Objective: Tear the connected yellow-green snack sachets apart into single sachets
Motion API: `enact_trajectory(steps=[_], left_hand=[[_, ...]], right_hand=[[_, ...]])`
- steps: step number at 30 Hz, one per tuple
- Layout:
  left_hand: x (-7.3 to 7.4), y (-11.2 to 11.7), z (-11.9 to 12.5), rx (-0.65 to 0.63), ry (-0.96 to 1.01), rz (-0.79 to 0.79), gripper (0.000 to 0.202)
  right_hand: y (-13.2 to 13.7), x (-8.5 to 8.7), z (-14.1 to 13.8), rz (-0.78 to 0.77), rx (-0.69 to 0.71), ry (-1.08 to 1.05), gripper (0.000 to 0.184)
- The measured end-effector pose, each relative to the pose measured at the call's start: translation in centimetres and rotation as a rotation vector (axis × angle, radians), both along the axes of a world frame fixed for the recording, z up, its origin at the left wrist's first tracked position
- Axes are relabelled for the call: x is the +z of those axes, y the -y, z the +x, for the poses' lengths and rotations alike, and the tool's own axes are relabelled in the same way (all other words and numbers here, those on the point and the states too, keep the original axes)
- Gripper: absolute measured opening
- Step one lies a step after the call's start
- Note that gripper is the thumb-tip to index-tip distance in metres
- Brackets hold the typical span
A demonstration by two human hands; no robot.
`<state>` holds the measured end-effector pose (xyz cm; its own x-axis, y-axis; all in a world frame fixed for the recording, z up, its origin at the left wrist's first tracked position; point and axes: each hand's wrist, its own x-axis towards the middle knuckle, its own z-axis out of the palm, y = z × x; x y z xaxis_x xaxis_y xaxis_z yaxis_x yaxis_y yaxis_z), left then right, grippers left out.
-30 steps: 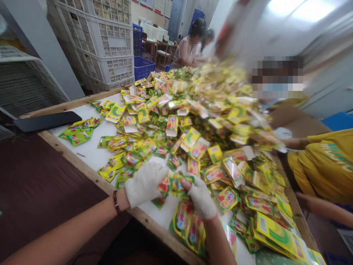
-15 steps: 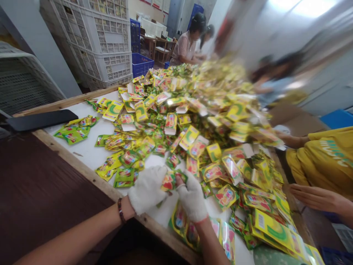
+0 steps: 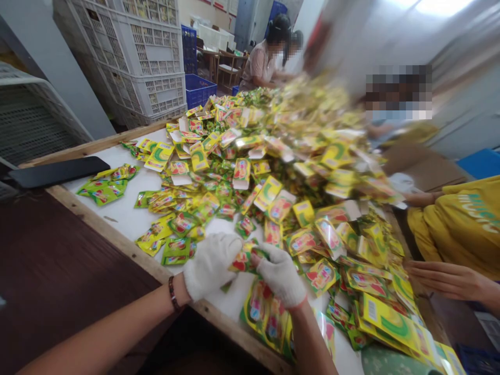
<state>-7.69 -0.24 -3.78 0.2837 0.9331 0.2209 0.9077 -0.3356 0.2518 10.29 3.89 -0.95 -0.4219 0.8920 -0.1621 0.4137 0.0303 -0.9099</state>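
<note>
Both my hands wear white knit gloves and meet over the table's near edge. My left hand and my right hand are closed on a small bundle of green and yellow sachets held between them. A large heap of the same sachets covers the white tabletop beyond. More sachets lie flat under my right wrist.
A black phone lies on the table's wooden rim at left, by a small sachet pile. White crates stand stacked behind. A person in yellow sits at right, one hand extended. Other people work at the far end.
My hands have drawn closer together around the sachet bundle and lifted it slightly. The neighbour's bare hand at right has come into view and stretched toward the table.
</note>
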Motion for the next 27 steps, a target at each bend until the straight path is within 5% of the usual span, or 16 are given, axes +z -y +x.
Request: enact_trajectory(steps=[5,10,14,16,20,24,27], left_hand=[[0.7,-0.4,-0.6,0.026,-0.062,0.02,0.042],[1.1,-0.1,-0.1,-0.023,-0.056,-0.005,0.047],[0.9,-0.2,-0.1,0.049,-0.047,-0.001,0.054],[0.7,-0.3,-0.2,0.077,-0.042,0.022,0.054],[0.9,-0.3,0.0,0.061,-0.002,0.032,0.05],[2.1,0.4,0.5,0.037,0.224,-0.081,0.045],[2.5,0.8,0.4,0.048,0.636,-0.307,0.02]], right_hand=[[0.5,0.1,0.3,-0.181,-0.142,-0.066,0.028],[0.6,-0.2,-0.5,0.057,-0.142,0.021,0.025],[0.8,0.1,-0.5,-0.22,-0.196,-0.09,0.018],[1.1,0.5,-0.2,-0.374,-0.185,-0.176,0.041],[1.7,1.2,0.0,-0.533,0.044,-0.273,0.05],[1.5,1.2,-0.1,-0.492,0.146,-0.219,0.036],[1.3,0.8,-0.3,-0.307,0.031,-0.088,0.023]])
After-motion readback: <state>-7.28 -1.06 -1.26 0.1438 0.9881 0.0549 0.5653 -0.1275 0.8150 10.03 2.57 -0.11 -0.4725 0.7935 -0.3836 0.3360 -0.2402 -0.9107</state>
